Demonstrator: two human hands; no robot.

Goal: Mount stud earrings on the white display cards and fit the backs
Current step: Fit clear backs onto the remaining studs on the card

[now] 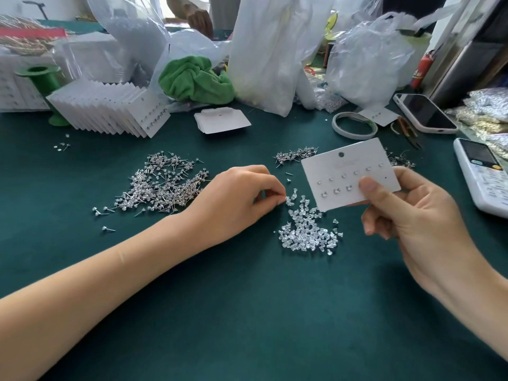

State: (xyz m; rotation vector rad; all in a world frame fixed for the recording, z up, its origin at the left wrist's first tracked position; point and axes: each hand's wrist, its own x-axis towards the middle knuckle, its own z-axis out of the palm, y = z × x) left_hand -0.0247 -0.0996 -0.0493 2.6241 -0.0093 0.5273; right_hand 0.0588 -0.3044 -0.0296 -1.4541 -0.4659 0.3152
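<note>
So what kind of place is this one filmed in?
Probably a small jewellery-packing workbench: loose stud earrings heaped on green cloth, a fanned stack of filled cards, and bulk plastic bags behind.

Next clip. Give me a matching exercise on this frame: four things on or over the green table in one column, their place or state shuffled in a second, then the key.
Things
1. display card
2. clear backs
3. loose studs
4. finished cards

Places or states
A. fanned row beside the green spool
B. held in the right hand
C. pile left of the left hand
D. pile at the left hand's fingertips

Pairs: 1-B, 2-D, 3-C, 4-A
</note>
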